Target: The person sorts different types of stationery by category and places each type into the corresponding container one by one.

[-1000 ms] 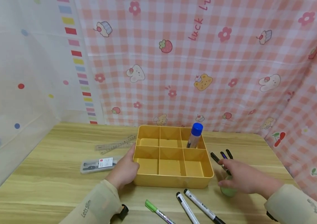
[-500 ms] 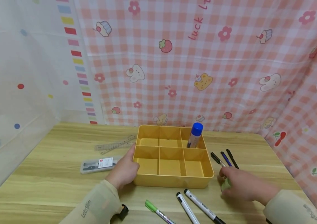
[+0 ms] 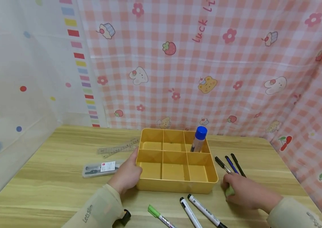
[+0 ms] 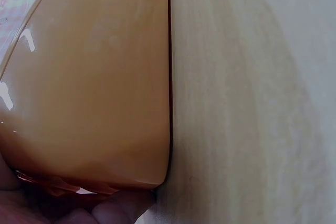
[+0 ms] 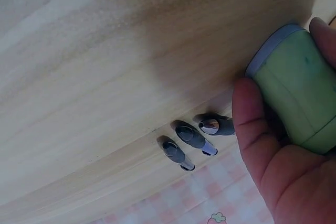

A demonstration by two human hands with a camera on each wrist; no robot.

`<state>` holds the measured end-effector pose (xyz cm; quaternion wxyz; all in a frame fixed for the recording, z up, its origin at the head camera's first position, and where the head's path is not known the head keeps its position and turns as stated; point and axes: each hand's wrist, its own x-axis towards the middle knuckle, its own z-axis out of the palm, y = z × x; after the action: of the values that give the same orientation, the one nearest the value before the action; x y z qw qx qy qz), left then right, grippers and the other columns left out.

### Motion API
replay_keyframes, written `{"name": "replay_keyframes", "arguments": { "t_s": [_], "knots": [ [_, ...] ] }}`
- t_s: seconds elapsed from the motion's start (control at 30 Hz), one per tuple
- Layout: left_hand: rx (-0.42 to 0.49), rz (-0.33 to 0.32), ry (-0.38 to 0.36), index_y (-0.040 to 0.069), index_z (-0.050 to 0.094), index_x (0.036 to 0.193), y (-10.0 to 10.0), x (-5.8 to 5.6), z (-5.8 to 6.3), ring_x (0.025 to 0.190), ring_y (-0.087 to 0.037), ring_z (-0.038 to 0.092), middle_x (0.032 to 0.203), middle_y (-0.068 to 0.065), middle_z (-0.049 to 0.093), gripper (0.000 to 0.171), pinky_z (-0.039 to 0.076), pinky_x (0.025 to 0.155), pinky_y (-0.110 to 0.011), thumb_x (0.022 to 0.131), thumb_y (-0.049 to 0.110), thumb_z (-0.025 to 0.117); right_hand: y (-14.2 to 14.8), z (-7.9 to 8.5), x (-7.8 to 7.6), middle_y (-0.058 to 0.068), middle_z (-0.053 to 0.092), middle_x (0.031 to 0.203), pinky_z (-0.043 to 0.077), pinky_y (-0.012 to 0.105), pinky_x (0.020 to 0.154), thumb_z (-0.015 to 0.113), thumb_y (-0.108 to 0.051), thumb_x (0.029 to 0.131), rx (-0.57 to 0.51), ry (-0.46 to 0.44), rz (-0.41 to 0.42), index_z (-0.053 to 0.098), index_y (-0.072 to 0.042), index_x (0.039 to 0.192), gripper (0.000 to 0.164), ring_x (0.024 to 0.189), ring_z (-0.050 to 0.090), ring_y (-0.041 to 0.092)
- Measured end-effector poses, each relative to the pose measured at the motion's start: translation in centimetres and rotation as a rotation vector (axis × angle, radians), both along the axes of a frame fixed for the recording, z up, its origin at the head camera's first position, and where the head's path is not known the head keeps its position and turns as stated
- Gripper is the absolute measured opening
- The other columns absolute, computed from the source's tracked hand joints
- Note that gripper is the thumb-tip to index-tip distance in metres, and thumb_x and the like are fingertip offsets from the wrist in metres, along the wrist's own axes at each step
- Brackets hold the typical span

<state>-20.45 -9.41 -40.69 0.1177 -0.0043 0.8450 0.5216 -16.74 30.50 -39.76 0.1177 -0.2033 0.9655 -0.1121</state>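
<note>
A yellow divided storage box (image 3: 175, 186) stands mid-table. My left hand (image 3: 126, 174) holds its left side; in the left wrist view, fingers (image 4: 118, 208) touch the box's end near the tabletop. To the right of the box, my right hand (image 3: 247, 191) grips a small green object with a grey end (image 5: 299, 87), between thumb and fingers, low over the table. Its exact kind is unclear. Just beyond that hand lie a black-capped pen (image 3: 221, 163), a blue pen (image 3: 231, 164) and a black pen (image 3: 238, 165), their near ends partly hidden.
A blue-capped glue stick (image 3: 198, 141) stands in the box's back right compartment. In front lie a green marker (image 3: 161, 217) and two white markers (image 3: 189, 212). Left are clear rulers (image 3: 118, 148) and a compass case (image 3: 99, 168). Patterned cloth (image 3: 175, 72) hangs behind.
My right hand has shifted slightly nearer me with the green object, uncovering more of the three pens. The left hand and the box have stayed put.
</note>
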Motion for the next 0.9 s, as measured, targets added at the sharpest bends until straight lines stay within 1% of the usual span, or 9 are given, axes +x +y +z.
{"name": "replay_keyframes", "arguments": {
  "t_s": [0.07,0.27,0.4,0.6,0.9],
  "knots": [
    [-0.002,0.0,0.001,0.03,0.016,0.171,-0.03,0.04,0.01,0.154,-0.042,0.037,0.172,-0.014,0.031,0.086,0.024,0.125,-0.07,0.096,-0.001,0.043,0.0,0.02,0.05,-0.005,0.055,0.092,0.049,0.03,0.074,0.086,-0.019,0.081,-0.001,0.005,0.008,0.059,-0.017,0.098,0.033,0.085,0.05,0.01],
    [0.004,0.001,0.001,0.027,0.015,0.171,-0.09,0.16,-0.06,0.155,-0.042,0.034,0.173,-0.014,0.029,0.086,0.022,0.126,-0.069,0.095,-0.002,0.043,-0.11,0.08,0.17,-0.005,0.054,0.092,0.049,0.029,0.074,0.086,-0.018,0.081,-0.004,-0.003,0.013,0.059,-0.016,0.098,0.032,0.084,0.05,0.01],
    [0.008,0.0,0.0,0.027,0.015,0.171,-0.08,0.16,-0.11,0.156,-0.042,0.033,0.174,-0.014,0.028,0.086,0.022,0.126,-0.069,0.095,-0.001,0.043,-0.1,0.04,0.15,-0.004,0.054,0.092,0.049,0.029,0.074,0.085,-0.018,0.081,-0.001,-0.011,0.005,0.058,-0.016,0.098,0.032,0.084,0.05,0.011],
    [0.008,0.0,-0.007,0.028,0.014,0.171,-0.07,0.16,-0.06,0.154,-0.043,0.036,0.173,-0.014,0.029,0.085,0.023,0.124,-0.071,0.097,0.0,0.044,-0.1,-0.01,0.16,-0.004,0.054,0.092,0.048,0.029,0.074,0.086,-0.019,0.082,0.004,-0.02,-0.011,0.058,-0.016,0.099,0.032,0.085,0.05,0.012],
    [0.005,0.0,-0.009,0.029,0.015,0.171,-0.01,0.03,0.03,0.154,-0.043,0.037,0.173,-0.014,0.03,0.085,0.024,0.124,-0.071,0.097,0.0,0.044,0.01,0.17,0.15,-0.004,0.054,0.093,0.049,0.03,0.074,0.086,-0.02,0.082,0.009,0.012,0.014,0.058,-0.016,0.099,0.034,0.085,0.049,0.011]
  ]
}}
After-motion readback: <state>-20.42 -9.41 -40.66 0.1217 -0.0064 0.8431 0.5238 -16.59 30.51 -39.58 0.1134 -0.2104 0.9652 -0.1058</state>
